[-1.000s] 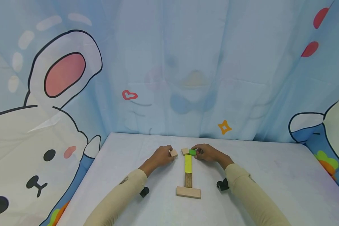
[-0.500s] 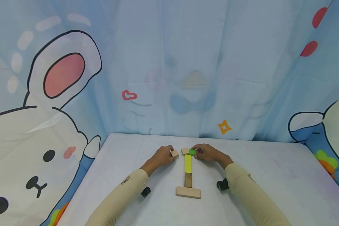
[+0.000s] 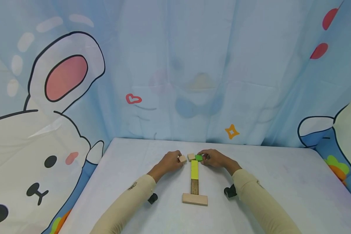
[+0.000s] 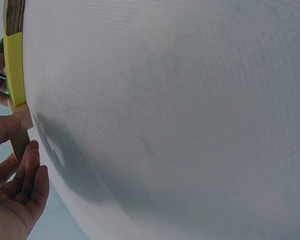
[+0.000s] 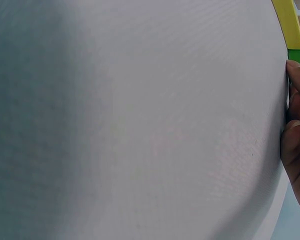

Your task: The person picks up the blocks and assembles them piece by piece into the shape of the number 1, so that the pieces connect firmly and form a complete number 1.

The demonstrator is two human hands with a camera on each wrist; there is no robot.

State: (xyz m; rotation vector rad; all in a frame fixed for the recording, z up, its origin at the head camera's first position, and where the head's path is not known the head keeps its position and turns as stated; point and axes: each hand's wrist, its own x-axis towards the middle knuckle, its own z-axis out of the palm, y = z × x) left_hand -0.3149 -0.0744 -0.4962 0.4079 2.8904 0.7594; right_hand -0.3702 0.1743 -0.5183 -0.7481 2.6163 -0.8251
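Note:
My left hand (image 3: pixel 168 162) pinches a small plain wooden block (image 3: pixel 182 159) between thumb and fingers; in the left wrist view this block (image 4: pixel 20 143) is seen edge-on. Just right of it, a second plain wooden block (image 3: pixel 191 157) lies beside a green block (image 3: pixel 199 157). Thumb and fingers of my right hand (image 3: pixel 216 158) hold the green block's right end, partly covering it. Both blocks sit at the far end of a yellow block (image 3: pixel 194 169). Nearer me follow a dark-grained wooden block (image 3: pixel 194 187) and a long pale block (image 3: pixel 194 199) laid crosswise.
The white-covered table (image 3: pixel 280 182) runs back to a pale blue printed curtain (image 3: pixel 199 65). Black wrist devices sit under the left sleeve (image 3: pixel 152 198) and under the right sleeve (image 3: pixel 230 191).
My left hand has shifted slightly right with its wooden block, narrowing the gap to the row. The right hand and the laid blocks stay in place.

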